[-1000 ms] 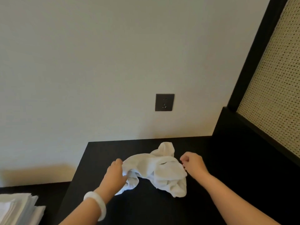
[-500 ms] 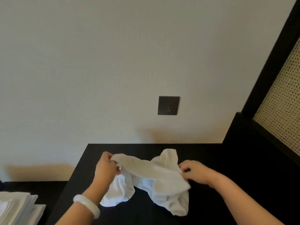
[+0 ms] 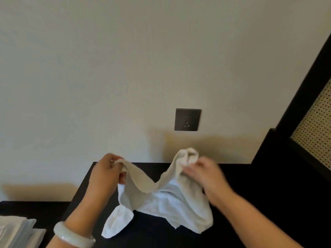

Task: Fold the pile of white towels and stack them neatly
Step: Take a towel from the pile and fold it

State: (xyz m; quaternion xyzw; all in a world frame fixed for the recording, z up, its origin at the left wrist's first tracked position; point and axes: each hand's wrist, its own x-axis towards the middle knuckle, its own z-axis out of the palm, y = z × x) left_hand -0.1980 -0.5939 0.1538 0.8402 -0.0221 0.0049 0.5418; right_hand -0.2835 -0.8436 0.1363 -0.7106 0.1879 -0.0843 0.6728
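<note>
The left hand grips one end of the white towel. The blurred right hand pinches the other, bunched end, and the slack trails on the black counter. Best to find true corners, pull taut, then lay it flat. Folded towels sit near left, and a wall socket is on the far wall.

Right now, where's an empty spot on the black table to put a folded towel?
Bare table lies right of the right hand, up to the black frame, and near you, below the towel. The towel fills the middle, up to the left hand.
</note>
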